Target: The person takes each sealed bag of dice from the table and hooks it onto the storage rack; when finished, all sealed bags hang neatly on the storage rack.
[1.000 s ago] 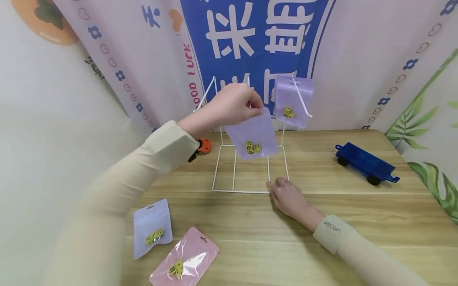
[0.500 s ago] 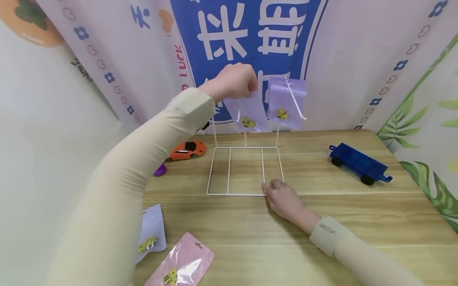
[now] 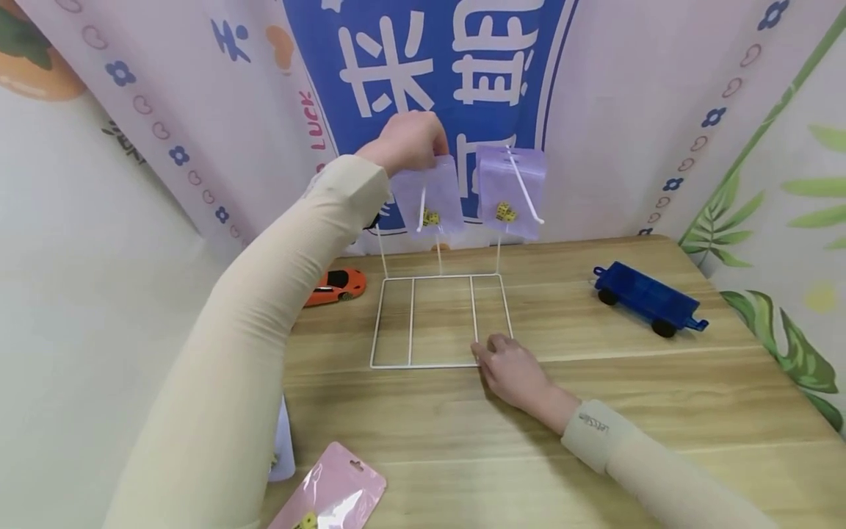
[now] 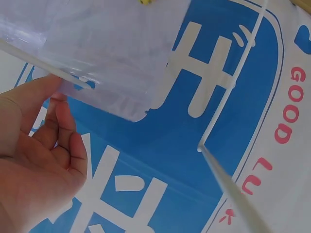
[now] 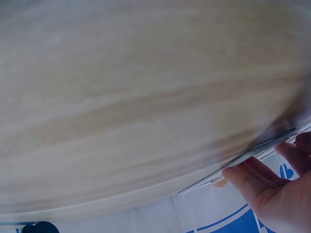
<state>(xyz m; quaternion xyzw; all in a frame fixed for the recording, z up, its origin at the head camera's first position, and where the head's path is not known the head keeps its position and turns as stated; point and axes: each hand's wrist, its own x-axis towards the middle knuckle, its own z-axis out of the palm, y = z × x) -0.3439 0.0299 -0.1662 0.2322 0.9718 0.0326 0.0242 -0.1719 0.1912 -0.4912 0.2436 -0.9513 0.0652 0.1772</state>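
My left hand (image 3: 413, 139) pinches the top edge of a purple zip bag (image 3: 441, 192) with yellow dice in its lower part. In the left wrist view, the middle prong (image 4: 68, 76) of a white wire rack meets the bag's hang hole, close to my fingertips (image 4: 54, 83). From the head view, that prong shows in front of the bag. On the table, my right hand (image 3: 514, 373) grips the front bar of the rack's base (image 3: 423, 366). Several similar purple bags (image 3: 510, 184) hang on the right prong. The left prong is mostly hidden by the left arm.
A pink bag of dice (image 3: 337, 485) lies at the table's front left, beside a pale purple bag (image 3: 283, 448) partly hidden by my sleeve. An orange toy car (image 3: 340, 285) stands left of the rack, a blue toy trailer (image 3: 648, 297) to the right. A printed cloth (image 3: 601, 132) hangs behind.
My left hand has raised the purple bag and carried it back to the middle prong, which now shows in front of it. The right hand has stayed on the base bar.
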